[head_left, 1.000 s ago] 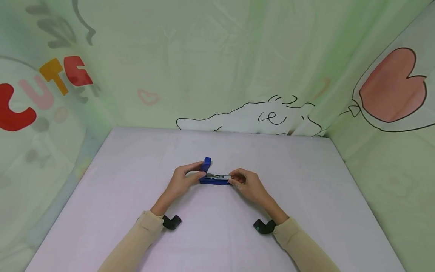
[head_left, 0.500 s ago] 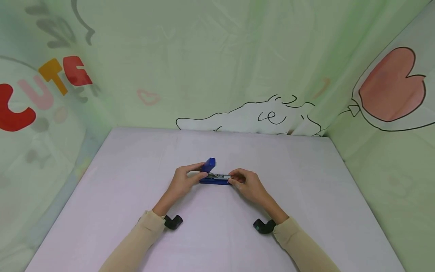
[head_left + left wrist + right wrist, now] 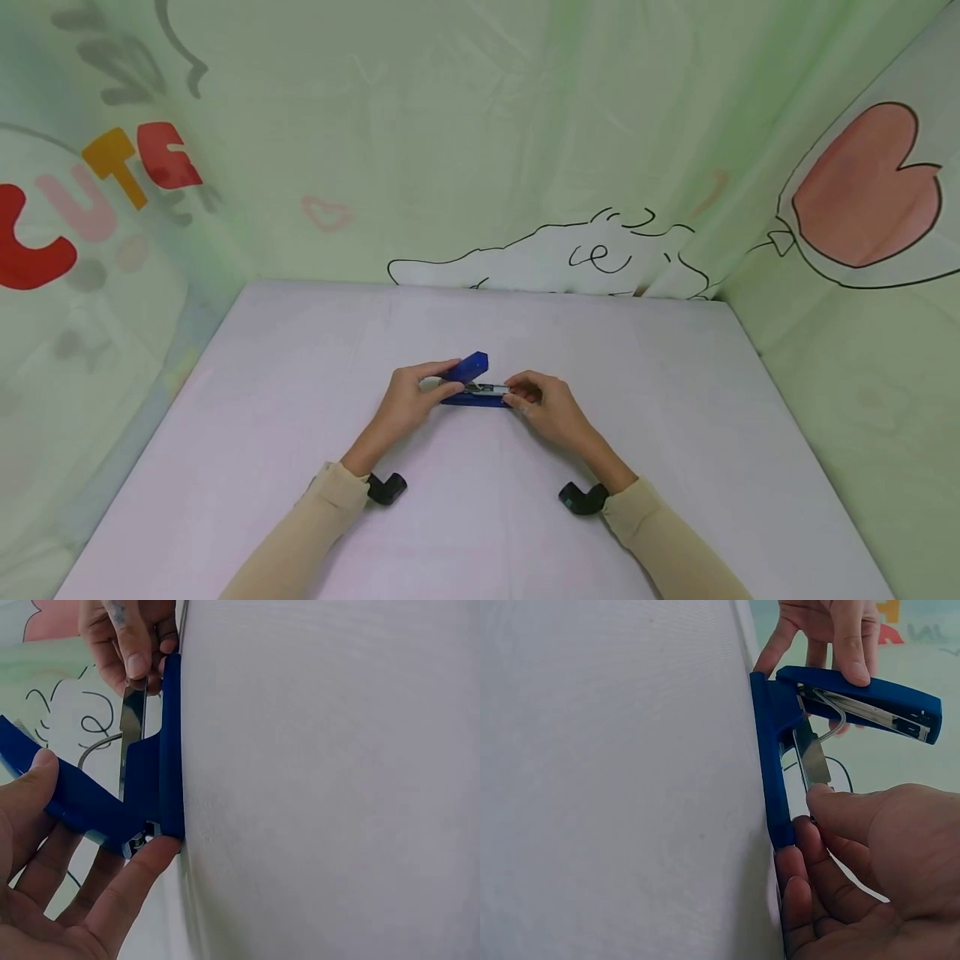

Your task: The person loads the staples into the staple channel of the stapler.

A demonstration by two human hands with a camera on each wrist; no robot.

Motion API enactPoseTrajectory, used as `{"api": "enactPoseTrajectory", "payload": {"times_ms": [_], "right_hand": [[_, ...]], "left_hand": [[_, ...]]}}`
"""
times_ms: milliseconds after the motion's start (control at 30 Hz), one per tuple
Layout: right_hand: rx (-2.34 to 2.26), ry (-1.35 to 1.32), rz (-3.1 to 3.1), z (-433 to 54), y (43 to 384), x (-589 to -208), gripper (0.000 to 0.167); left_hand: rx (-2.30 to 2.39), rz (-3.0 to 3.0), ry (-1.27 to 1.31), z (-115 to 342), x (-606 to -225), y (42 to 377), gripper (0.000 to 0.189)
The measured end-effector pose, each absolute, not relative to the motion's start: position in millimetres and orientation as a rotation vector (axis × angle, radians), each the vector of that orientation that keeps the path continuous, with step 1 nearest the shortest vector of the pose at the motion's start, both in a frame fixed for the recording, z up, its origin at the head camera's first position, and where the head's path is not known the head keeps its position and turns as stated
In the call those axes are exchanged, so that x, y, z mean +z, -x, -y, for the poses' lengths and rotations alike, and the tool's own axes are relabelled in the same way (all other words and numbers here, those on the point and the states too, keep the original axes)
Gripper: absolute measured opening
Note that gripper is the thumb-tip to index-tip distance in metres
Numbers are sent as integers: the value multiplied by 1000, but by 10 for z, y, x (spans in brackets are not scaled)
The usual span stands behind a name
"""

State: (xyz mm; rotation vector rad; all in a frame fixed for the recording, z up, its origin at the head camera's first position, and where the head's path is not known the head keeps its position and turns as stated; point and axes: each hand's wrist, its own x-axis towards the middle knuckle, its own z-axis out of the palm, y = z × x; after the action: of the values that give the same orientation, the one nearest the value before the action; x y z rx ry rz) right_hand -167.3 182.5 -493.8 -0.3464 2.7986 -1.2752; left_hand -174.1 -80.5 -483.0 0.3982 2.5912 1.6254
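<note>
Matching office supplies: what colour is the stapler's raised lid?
The lid is blue, clearest in the left wrist view.

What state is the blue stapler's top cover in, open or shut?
Open: the cover is tilted up from the metal magazine, with a clear gap between them in both wrist views. The left hand holds it.

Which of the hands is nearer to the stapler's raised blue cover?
Left: the left hand holds the raised blue cover; the right hand is apart from it, pinching the end of the metal rail.
</note>
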Motion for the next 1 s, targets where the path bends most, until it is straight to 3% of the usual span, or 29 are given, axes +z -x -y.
{"api": "enactPoseTrajectory", "payload": {"times_ms": [1000], "right_hand": [[-1238, 326, -2816, -1814, 1658, -4904, 24]], "left_hand": [[1432, -2755, -493, 675, -4767, 1751, 41]]}}
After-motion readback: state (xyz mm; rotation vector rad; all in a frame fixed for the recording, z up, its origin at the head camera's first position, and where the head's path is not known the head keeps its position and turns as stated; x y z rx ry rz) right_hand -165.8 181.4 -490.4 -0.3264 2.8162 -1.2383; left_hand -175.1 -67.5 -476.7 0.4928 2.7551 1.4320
